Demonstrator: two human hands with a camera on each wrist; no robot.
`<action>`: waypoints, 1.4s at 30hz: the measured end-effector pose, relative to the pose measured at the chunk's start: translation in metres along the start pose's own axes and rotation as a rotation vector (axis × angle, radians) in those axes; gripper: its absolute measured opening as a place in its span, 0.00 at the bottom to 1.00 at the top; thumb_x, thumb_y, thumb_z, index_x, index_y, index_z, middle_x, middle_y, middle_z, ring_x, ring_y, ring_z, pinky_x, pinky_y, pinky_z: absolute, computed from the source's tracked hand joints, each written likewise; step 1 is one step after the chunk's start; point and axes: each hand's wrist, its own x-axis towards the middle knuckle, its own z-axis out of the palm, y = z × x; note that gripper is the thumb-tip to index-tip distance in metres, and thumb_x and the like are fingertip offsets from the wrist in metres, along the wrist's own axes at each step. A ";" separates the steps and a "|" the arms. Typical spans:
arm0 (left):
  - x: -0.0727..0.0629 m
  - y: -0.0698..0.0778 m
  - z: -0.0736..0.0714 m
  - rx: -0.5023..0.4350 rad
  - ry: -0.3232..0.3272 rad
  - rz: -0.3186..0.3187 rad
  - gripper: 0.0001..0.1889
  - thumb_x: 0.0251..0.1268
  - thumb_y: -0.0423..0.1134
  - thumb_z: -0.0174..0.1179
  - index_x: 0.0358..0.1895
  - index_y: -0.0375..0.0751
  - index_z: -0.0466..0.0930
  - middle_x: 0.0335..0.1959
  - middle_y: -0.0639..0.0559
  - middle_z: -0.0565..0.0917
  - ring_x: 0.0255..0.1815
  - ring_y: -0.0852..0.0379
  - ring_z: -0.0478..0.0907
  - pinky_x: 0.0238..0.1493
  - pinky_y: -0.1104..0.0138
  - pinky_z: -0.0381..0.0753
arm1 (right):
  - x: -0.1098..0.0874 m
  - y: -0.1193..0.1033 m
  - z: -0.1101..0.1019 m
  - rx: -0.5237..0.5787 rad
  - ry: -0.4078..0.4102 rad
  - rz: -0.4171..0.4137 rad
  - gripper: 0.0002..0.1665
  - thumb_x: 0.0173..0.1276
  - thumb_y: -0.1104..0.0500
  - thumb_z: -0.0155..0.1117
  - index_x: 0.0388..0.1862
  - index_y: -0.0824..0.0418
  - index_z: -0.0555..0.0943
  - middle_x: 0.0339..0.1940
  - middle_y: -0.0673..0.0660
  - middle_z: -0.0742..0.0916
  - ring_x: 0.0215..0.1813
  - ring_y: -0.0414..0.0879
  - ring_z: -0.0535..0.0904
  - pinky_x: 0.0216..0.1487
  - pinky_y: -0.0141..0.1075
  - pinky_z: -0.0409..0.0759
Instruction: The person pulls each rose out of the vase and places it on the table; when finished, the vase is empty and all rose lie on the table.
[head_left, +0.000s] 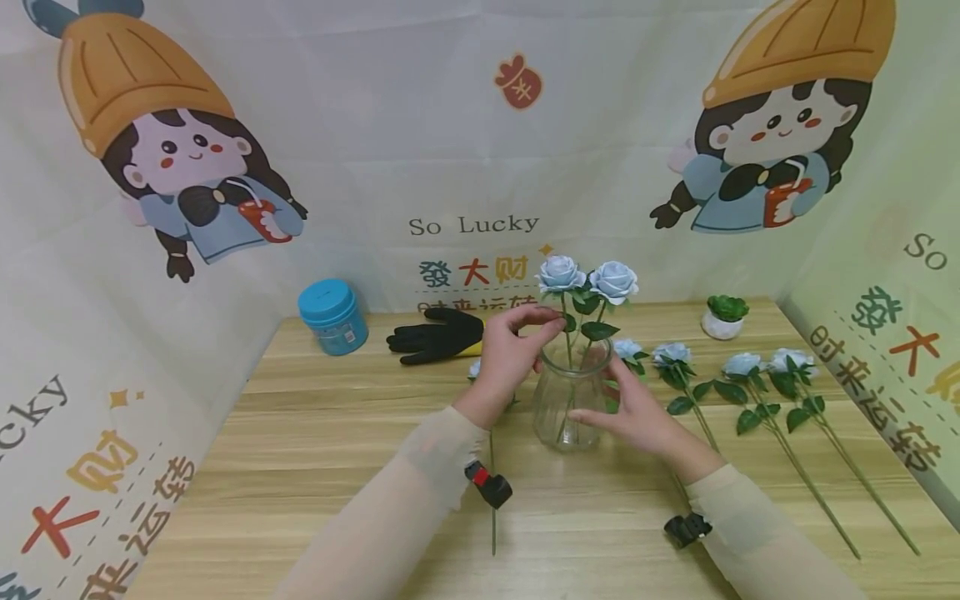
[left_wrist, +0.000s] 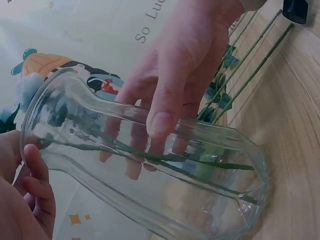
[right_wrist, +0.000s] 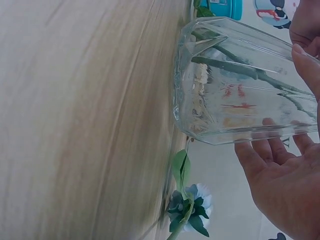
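Note:
A clear glass vase (head_left: 549, 417) stands on the wooden table with two light blue roses in it, a left rose (head_left: 561, 273) and a right rose (head_left: 614, 282). My left hand (head_left: 508, 354) is over the left side of the rim, thumb and forefinger pinching the left rose by its stem just below the bloom. In the left wrist view, that hand's other fingers are beside the vase mouth. My right hand (head_left: 641, 417) holds the vase body from the right, thumb in front and fingers behind the glass (right_wrist: 267, 157). Both green stems (left_wrist: 215, 164) slant down to the vase bottom.
Several more blue roses lie on the table right of the vase, such as one rose (head_left: 742, 365); another stem (head_left: 493, 525) runs under my left wrist. Behind are a black glove (head_left: 438, 337), a blue tub (head_left: 333, 321) and a potted succulent (head_left: 725, 317). A printed cloth backdrop (head_left: 375, 125) encloses the table.

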 end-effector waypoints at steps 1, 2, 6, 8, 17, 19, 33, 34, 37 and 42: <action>0.000 0.000 -0.001 -0.031 0.000 -0.006 0.09 0.68 0.43 0.70 0.46 0.45 0.89 0.46 0.51 0.89 0.09 0.62 0.67 0.13 0.70 0.73 | 0.000 0.000 0.000 0.000 0.001 -0.001 0.52 0.64 0.56 0.78 0.80 0.58 0.58 0.74 0.66 0.72 0.72 0.65 0.70 0.74 0.64 0.70; 0.000 -0.001 -0.001 -0.064 0.000 -0.011 0.09 0.68 0.43 0.70 0.47 0.45 0.89 0.46 0.51 0.89 0.09 0.62 0.67 0.13 0.71 0.72 | 0.000 0.000 0.000 -0.002 0.002 -0.003 0.52 0.64 0.56 0.79 0.80 0.58 0.58 0.74 0.66 0.73 0.72 0.65 0.71 0.74 0.64 0.71; 0.001 0.000 -0.003 -0.179 0.009 -0.024 0.09 0.69 0.42 0.69 0.47 0.42 0.88 0.45 0.51 0.87 0.08 0.63 0.65 0.11 0.72 0.69 | 0.000 0.000 0.000 -0.001 0.004 -0.014 0.53 0.63 0.56 0.79 0.80 0.58 0.58 0.74 0.66 0.72 0.72 0.65 0.71 0.73 0.64 0.71; 0.001 0.002 -0.003 -0.210 0.020 -0.025 0.10 0.69 0.41 0.69 0.47 0.42 0.88 0.44 0.52 0.87 0.08 0.63 0.65 0.11 0.72 0.68 | 0.000 0.000 0.000 0.001 0.002 -0.022 0.53 0.63 0.56 0.79 0.80 0.57 0.58 0.75 0.66 0.72 0.72 0.65 0.71 0.73 0.64 0.72; 0.004 0.015 -0.008 -0.272 0.060 0.008 0.10 0.68 0.39 0.69 0.48 0.37 0.87 0.41 0.54 0.86 0.07 0.65 0.66 0.09 0.73 0.64 | 0.000 -0.002 0.000 0.019 -0.006 -0.023 0.52 0.62 0.57 0.80 0.79 0.54 0.60 0.76 0.63 0.73 0.72 0.64 0.71 0.74 0.64 0.70; 0.005 0.018 -0.009 -0.279 0.056 0.019 0.10 0.69 0.38 0.69 0.48 0.36 0.87 0.42 0.55 0.86 0.07 0.65 0.66 0.09 0.74 0.62 | 0.000 -0.002 0.000 0.020 -0.003 -0.022 0.53 0.61 0.58 0.80 0.79 0.54 0.60 0.75 0.63 0.73 0.72 0.64 0.71 0.74 0.64 0.70; 0.019 0.042 -0.027 -0.335 0.072 0.042 0.09 0.72 0.39 0.67 0.49 0.39 0.84 0.42 0.56 0.84 0.09 0.65 0.68 0.10 0.74 0.62 | 0.001 0.003 0.001 0.014 -0.005 -0.019 0.51 0.62 0.55 0.80 0.78 0.53 0.61 0.75 0.63 0.73 0.73 0.63 0.70 0.75 0.63 0.69; 0.020 0.044 -0.029 -0.337 0.076 0.044 0.09 0.72 0.39 0.67 0.49 0.39 0.84 0.42 0.57 0.84 0.09 0.65 0.69 0.10 0.75 0.63 | 0.001 0.003 0.001 0.014 -0.004 -0.017 0.51 0.62 0.55 0.80 0.78 0.53 0.61 0.75 0.63 0.73 0.73 0.63 0.70 0.75 0.63 0.69; 0.023 0.051 -0.033 -0.345 0.096 0.057 0.09 0.71 0.39 0.67 0.48 0.41 0.85 0.42 0.57 0.85 0.09 0.65 0.69 0.10 0.75 0.62 | 0.001 0.003 0.001 0.012 -0.005 -0.017 0.51 0.62 0.55 0.80 0.77 0.54 0.61 0.75 0.64 0.72 0.73 0.63 0.70 0.75 0.62 0.69; 0.026 0.064 -0.042 -0.365 0.130 0.086 0.06 0.71 0.39 0.68 0.46 0.44 0.85 0.40 0.56 0.85 0.09 0.65 0.69 0.09 0.75 0.63 | 0.000 0.002 0.001 0.011 -0.005 -0.022 0.51 0.61 0.56 0.80 0.78 0.55 0.61 0.75 0.64 0.72 0.74 0.64 0.70 0.75 0.61 0.70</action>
